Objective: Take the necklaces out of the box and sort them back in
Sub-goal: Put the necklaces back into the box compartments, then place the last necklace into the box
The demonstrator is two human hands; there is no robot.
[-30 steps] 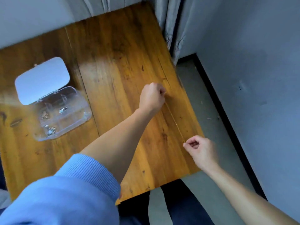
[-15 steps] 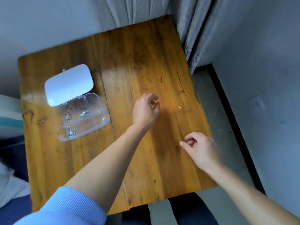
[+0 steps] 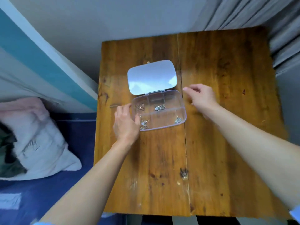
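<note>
A clear plastic box (image 3: 182, 101) with dividers lies open in the middle of the wooden table (image 3: 219, 143), its white lid (image 3: 151, 77) folded back flat behind it. Several small necklaces sit bunched in separate compartments: a rose-gold one (image 3: 140, 106), a silver one with a pale pendant (image 3: 159, 108), another at the near left (image 3: 144, 124) and one at the near right (image 3: 178, 120). My left hand (image 3: 125, 122) grips the box's left end, thumb on the far rim and fingers over the near corner. My right hand (image 3: 201, 96) hovers beside the box's far right corner, fingers loosely spread, holding nothing.
A white pillow (image 3: 32, 138) lies on blue bedding (image 3: 65, 184) left of the table. Grey curtains (image 3: 284, 38) hang at the back right, and a grey wall runs behind. The table's front edge is near the bottom of the view.
Both hands let go of the thin gold chain at the table's right side and moved left to the box. The view swung left, and the chain is out of sight now.
</note>
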